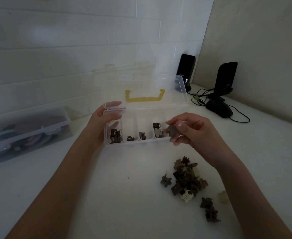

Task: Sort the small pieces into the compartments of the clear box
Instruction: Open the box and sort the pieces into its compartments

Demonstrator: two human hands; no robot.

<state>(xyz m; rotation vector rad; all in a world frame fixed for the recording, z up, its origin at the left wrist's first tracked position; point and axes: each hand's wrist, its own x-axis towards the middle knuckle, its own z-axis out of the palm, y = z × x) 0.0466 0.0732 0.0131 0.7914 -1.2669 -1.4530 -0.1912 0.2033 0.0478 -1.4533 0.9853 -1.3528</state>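
- Nearest us, a pile of small hair claw clips (186,178) lies unsorted on the white surface (107,195); we judge most of the work remains.
- Our right hand (191,130) pinches one grey-brown clip (172,131) at the box's right end.
- Our left hand (101,125) clasps the clear box (136,143); four compartments each hold a few clips.

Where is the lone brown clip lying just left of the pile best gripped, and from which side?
Take the lone brown clip across its two side edges, coming from above. It lies apart from the pile with bare table around it, so the fingers probably fit either side; its prongs are too small to judge.
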